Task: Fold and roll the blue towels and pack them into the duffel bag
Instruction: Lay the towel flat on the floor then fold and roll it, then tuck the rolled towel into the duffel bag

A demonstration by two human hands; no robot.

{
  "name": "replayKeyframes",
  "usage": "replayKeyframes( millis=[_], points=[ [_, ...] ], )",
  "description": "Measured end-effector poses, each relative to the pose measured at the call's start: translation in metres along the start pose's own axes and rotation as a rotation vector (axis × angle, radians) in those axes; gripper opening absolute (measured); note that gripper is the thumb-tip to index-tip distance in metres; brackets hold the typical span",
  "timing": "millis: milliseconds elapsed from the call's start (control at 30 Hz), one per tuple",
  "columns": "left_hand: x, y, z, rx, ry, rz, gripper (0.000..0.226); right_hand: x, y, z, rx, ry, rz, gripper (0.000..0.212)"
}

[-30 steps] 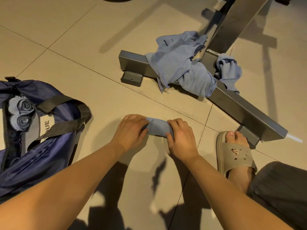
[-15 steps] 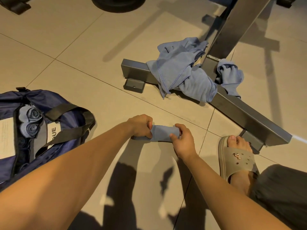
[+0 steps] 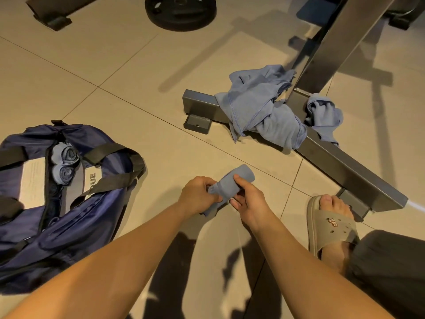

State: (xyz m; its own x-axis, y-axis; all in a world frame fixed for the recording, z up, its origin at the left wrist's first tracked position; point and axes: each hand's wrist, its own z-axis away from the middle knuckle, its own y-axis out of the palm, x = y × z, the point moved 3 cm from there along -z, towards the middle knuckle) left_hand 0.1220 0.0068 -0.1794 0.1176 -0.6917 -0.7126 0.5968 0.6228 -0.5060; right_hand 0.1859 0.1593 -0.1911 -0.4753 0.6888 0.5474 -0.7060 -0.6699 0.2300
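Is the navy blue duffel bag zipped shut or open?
Open: the navy blue duffel bag gapes along its top, showing two rolled blue towels inside.

Soft matt cloth towels (image 3: 257,104), sheeny nylon duffel bag (image 3: 69,226), brushed metal frame (image 3: 345,166), smooth tiles (image 3: 115,65)

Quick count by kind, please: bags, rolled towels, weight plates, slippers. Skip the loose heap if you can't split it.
Duffel bag: 1
Rolled towels inside it: 2
Rolled towel gripped by left hand and right hand: 1
Weight plate: 1
Slipper: 1
Total: 6
Loose heap: its towels cannot be told apart, so it is not counted.
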Motion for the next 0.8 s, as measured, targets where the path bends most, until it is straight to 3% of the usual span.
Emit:
replayKeyframes(
  millis=[133,300,367,567,800],
  points=[
    [-0.008,-0.011,0.025,-0.048,-0.05,0.263,0.023,0.013,0.027,0.019,0.126,-0.019,-0.114,0.047],
    [-0.037,-0.062,0.052,-0.011,-0.046,0.356,0.058,0.047,0.076,0.056,0.288,-0.18,0.072,0.021],
    [-0.044,-0.083,0.068,-0.029,-0.032,0.435,0.066,0.059,0.1,0.074,0.397,-0.236,0.157,0.02],
    [-0.04,-0.134,0.117,-0.194,0.054,0.544,0.029,0.079,0.168,0.128,0.53,-0.443,0.499,0.024],
    [-0.021,-0.237,0.182,-0.185,0.106,0.197,0.029,0.079,0.23,0.187,0.643,-0.43,0.756,0.029]
  ],
)
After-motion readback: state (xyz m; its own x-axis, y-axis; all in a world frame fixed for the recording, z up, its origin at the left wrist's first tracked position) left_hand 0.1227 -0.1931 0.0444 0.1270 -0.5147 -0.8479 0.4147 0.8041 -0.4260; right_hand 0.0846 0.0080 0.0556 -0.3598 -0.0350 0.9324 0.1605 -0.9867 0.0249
